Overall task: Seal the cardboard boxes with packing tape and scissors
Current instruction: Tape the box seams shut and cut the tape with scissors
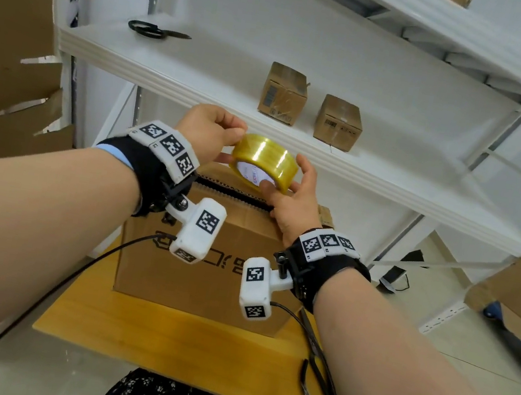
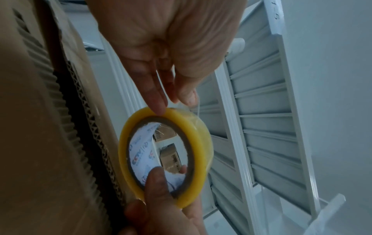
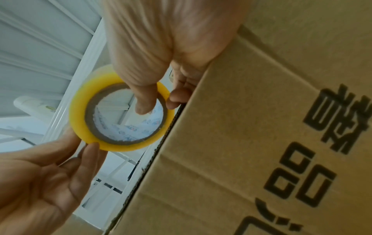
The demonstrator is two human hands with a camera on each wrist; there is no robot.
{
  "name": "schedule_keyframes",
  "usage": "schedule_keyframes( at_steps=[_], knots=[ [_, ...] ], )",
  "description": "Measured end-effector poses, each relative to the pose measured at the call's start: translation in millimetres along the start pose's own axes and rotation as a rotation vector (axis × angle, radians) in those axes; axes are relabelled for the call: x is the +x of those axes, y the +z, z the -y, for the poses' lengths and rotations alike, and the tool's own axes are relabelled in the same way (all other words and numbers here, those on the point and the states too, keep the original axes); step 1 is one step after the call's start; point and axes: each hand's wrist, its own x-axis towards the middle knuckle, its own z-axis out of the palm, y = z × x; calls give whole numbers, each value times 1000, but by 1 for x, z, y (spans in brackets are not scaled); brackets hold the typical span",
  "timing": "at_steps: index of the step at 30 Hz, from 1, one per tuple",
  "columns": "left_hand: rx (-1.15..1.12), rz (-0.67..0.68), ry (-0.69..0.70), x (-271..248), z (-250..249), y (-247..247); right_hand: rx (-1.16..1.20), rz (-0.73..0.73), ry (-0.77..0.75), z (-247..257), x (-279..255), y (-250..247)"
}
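Holding the roll of yellow packing tape (image 1: 265, 161) near the centre of the head view, both hands work just above the top edge of the large cardboard box (image 1: 208, 257). The right hand (image 1: 293, 199) grasps the roll, its thumb hooked inside the core and its fingers curled over the outer rim. The left hand (image 1: 208, 131) pinches at the roll's upper left edge with thumb and fingertips; the left wrist view shows a thin clear strip lifted there. The box stands on a wooden board (image 1: 163, 328) at lower centre, its top flaps showing a dark gap. One pair of scissors (image 1: 315, 383) lies on the board at lower right, another pair of scissors (image 1: 152, 30) on the white shelf (image 1: 205, 62) at upper left. Two small boxes (image 1: 310, 109) sit on that shelf, right of centre.
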Motion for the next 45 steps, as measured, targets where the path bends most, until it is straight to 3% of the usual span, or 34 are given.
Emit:
schedule_keyframes(
  at_steps=[7, 17, 25, 31, 40, 45],
  knots=[
    [0, 80, -80, -9, 7, -3, 99, -11, 46, -1, 6, -1],
    [484, 39, -65, -9, 11, -40, 35, -22, 94, 4, 12, 5],
    [745, 115, 119, -13, 40, -47, -40, -29, 45, 2, 11, 6],
    [731, 121, 154, -15, 43, -47, 6, -74, 31, 7, 11, 13],
    [554, -19, 107, -17, 48, -52, 222, -66, 98, 25, 14, 58],
    [504, -56, 71, -16, 45, -55, 204, -30, 77, 33, 14, 86]
  ],
)
